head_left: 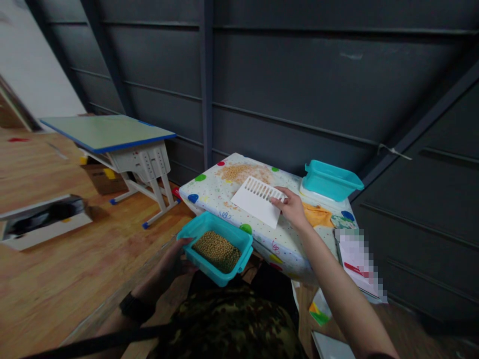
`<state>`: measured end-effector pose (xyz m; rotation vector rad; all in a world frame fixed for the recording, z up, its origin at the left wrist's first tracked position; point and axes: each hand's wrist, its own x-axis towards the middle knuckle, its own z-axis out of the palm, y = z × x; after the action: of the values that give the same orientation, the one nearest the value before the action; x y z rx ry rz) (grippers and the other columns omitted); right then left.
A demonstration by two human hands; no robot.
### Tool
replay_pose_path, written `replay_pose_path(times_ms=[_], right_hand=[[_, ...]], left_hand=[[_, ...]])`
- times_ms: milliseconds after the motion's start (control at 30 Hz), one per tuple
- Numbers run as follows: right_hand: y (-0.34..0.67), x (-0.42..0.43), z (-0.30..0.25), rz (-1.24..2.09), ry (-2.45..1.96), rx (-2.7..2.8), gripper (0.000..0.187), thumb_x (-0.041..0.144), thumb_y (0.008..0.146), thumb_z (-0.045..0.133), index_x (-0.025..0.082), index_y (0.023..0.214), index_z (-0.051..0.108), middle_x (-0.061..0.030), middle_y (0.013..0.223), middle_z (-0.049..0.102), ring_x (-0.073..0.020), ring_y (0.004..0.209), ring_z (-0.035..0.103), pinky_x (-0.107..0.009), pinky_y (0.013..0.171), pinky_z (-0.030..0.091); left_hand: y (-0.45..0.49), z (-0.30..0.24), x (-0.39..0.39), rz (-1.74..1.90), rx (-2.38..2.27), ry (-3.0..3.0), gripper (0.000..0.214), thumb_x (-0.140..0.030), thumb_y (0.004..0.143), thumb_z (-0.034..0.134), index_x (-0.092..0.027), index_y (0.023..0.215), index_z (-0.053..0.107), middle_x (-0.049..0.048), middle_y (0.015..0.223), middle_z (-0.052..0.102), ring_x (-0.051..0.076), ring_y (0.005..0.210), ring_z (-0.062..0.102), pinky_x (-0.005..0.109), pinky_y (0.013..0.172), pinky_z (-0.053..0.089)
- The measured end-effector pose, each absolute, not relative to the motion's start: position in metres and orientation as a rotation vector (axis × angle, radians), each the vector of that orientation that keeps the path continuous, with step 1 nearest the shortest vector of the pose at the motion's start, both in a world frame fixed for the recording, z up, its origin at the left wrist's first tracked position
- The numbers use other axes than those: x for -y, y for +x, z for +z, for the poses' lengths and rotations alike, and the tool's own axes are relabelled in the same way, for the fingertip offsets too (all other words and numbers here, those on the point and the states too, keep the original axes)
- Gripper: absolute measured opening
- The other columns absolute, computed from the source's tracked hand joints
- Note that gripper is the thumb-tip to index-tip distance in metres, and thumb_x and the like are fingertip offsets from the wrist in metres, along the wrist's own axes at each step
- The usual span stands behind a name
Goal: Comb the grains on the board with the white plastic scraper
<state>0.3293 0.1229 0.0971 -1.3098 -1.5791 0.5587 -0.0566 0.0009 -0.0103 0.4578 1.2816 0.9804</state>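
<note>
My left hand (pixel 178 257) grips a teal plastic box (pixel 239 239) by its near left side and holds it just below the table's front edge. The box is partly filled with yellowish beans (pixel 217 250). My right hand (pixel 292 207) pinches the right edge of a flat white scraper with a slotted comb edge (pixel 256 202), which lies on the table. Further back on the table's spotted cloth (pixel 213 192) sits a loose pile of the same beans (pixel 239 173).
A second teal box (pixel 331 179) stands on a white lid at the table's back right. An orange patch (pixel 316 215) and papers (pixel 359 264) lie at the right end. A blue-edged desk (pixel 107 132) stands to the left on a wooden floor. A dark panelled wall is behind.
</note>
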Motion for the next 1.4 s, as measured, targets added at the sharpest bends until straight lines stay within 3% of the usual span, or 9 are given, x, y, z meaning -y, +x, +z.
replay_pose_path(times_ms=[367, 500, 800, 1000, 1233, 1400], right_hand=[[0.332, -0.130, 0.095, 0.510, -1.317, 1.451, 0.055, 0.051, 0.075, 0.080, 0.018, 0.120, 0.081, -0.0077, 0.092, 0.080, -0.0232, 0.069, 0.063, -0.036, 0.065, 0.052], [0.330, -0.127, 0.094, 0.556, -1.289, 1.485, 0.054, 0.052, 0.076, 0.082, 0.020, 0.119, 0.081, -0.0084, 0.098, 0.082, -0.0251, 0.077, 0.067, -0.037, 0.069, 0.054], [0.332, -0.123, 0.092, 0.668, -1.282, 1.493, 0.053, 0.050, 0.070, 0.085, 0.021, 0.114, 0.082, -0.0093, 0.106, 0.083, -0.0269, 0.088, 0.070, -0.039, 0.078, 0.056], [0.324, -0.118, 0.091, 0.785, -1.284, 1.422, 0.058, 0.051, 0.065, 0.088, 0.020, 0.114, 0.081, -0.0080, 0.101, 0.081, -0.0242, 0.080, 0.068, -0.036, 0.069, 0.054], [0.315, -0.110, 0.097, 0.920, -1.222, 1.499, 0.056, 0.053, 0.069, 0.090, 0.021, 0.114, 0.081, -0.0079, 0.101, 0.080, -0.0243, 0.082, 0.069, -0.035, 0.069, 0.055], [0.314, -0.118, 0.095, 0.820, -1.235, 1.375, 0.062, 0.054, 0.068, 0.088, 0.020, 0.119, 0.079, -0.0093, 0.102, 0.081, -0.0243, 0.080, 0.069, -0.035, 0.067, 0.055]], left_hand=[[-0.056, -0.007, 0.001, 1.006, -1.282, 0.523, 0.049, -0.054, 0.093, 0.077, -0.021, 0.127, 0.067, 0.0057, 0.101, 0.077, 0.026, 0.074, 0.079, 0.039, 0.072, 0.069], [-0.057, -0.006, 0.000, 0.996, -1.306, 0.520, 0.048, -0.052, 0.093, 0.075, -0.020, 0.128, 0.066, 0.0087, 0.105, 0.078, 0.028, 0.073, 0.080, 0.043, 0.071, 0.069], [-0.058, -0.008, 0.000, 0.999, -1.295, 0.520, 0.048, -0.053, 0.090, 0.077, -0.025, 0.126, 0.065, 0.0053, 0.098, 0.082, 0.026, 0.068, 0.079, 0.041, 0.070, 0.070], [-0.058, -0.005, 0.000, 1.036, -1.283, 0.542, 0.047, -0.054, 0.087, 0.082, -0.026, 0.123, 0.068, 0.0067, 0.105, 0.082, 0.026, 0.074, 0.079, 0.042, 0.074, 0.071], [-0.060, -0.008, -0.002, 1.013, -1.304, 0.556, 0.047, -0.057, 0.088, 0.079, -0.025, 0.121, 0.068, 0.0076, 0.103, 0.081, 0.028, 0.076, 0.080, 0.040, 0.072, 0.070], [-0.059, -0.009, -0.006, 1.021, -1.343, 0.524, 0.048, -0.056, 0.087, 0.078, -0.027, 0.123, 0.067, 0.0049, 0.099, 0.081, 0.026, 0.073, 0.078, 0.040, 0.071, 0.070]])
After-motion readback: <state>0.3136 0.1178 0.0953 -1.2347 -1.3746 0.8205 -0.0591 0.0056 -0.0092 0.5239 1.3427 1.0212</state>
